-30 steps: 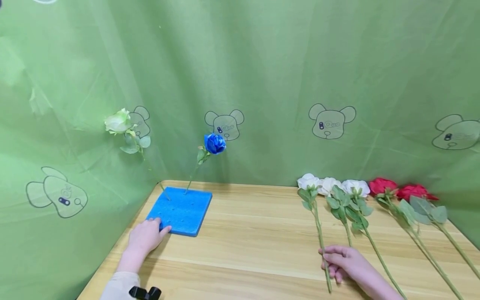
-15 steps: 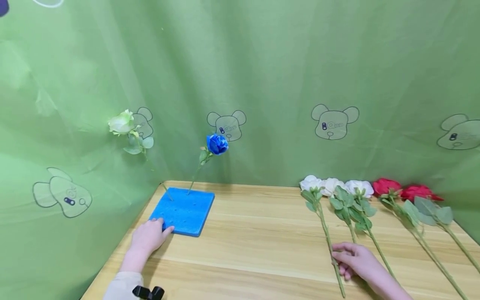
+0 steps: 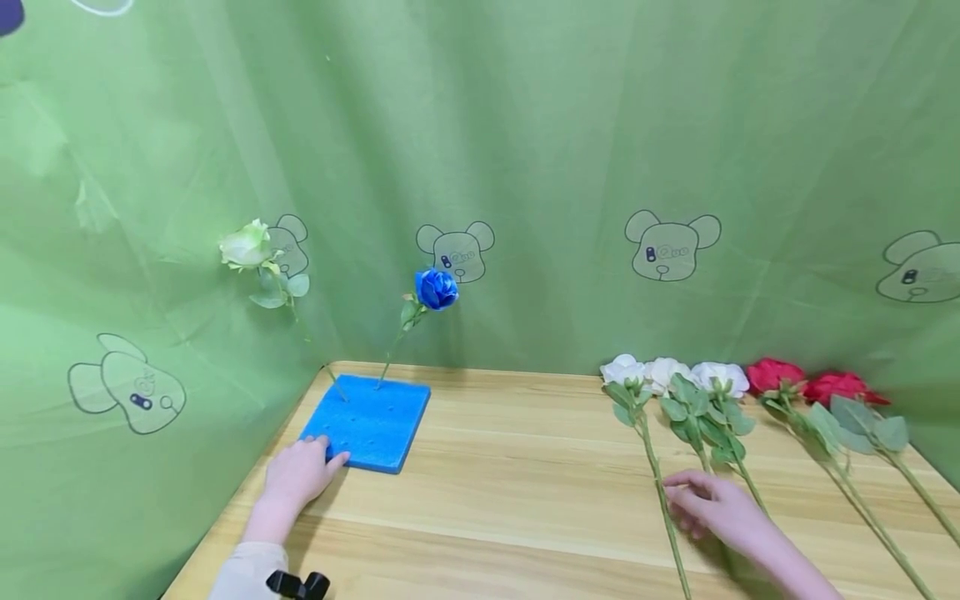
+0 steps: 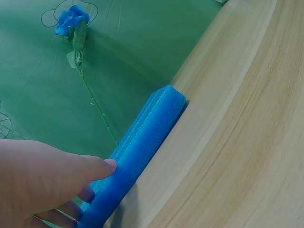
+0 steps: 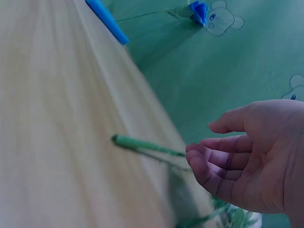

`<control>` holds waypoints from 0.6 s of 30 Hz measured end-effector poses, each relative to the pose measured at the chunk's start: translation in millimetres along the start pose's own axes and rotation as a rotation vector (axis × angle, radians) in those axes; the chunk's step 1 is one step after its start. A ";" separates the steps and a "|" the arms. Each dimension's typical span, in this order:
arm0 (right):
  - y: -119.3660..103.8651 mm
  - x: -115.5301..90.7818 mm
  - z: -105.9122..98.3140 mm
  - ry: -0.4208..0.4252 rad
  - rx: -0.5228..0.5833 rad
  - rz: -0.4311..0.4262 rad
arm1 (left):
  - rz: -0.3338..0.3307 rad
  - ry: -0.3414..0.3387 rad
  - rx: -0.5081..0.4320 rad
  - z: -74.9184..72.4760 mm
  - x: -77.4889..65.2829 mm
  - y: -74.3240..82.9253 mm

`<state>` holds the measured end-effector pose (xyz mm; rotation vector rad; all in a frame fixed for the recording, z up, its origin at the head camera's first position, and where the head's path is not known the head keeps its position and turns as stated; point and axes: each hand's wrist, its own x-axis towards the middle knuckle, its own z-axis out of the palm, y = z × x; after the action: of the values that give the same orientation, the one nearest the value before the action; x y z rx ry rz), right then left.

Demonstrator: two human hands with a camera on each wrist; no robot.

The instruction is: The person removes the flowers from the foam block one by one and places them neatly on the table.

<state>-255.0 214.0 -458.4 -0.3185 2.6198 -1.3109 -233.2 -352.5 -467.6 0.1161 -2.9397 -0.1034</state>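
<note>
My left hand (image 3: 298,473) holds the near left corner of a blue foam block (image 3: 375,425), its thumb along the front edge. A pale green-white rose (image 3: 246,246) and a blue rose (image 3: 437,289) stand in the block, stems leaning. On the right, my right hand (image 3: 716,507) hovers beside the stem of the leftmost white rose (image 3: 622,369), which lies on the table. In the right wrist view the thumb stands apart from the loosely bent fingers (image 5: 228,156), with nothing between them. The stem's cut end (image 5: 124,141) shows beyond the fingertips.
Two more white roses (image 3: 717,379) and two red roses (image 3: 776,373) lie along the right, stems toward me. A green cloth (image 3: 540,167) with bear prints hangs behind and left of the wooden table (image 3: 510,483). A black device (image 3: 298,585) sits by the left sleeve.
The right hand has shifted the leftmost white rose's stem to the right and loosened its fingers from it. The left hand stays on the block. The head view has shifted slightly.
</note>
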 end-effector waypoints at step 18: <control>-60.6 35.9 20.0 -0.066 0.006 -0.208 | -0.006 0.006 -0.006 -2.6 -1.7 2.5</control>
<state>-277.8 153.3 -424.1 -0.6374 2.5839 -1.3441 -231.2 -350.1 -465.1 0.1239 -2.9326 -0.1124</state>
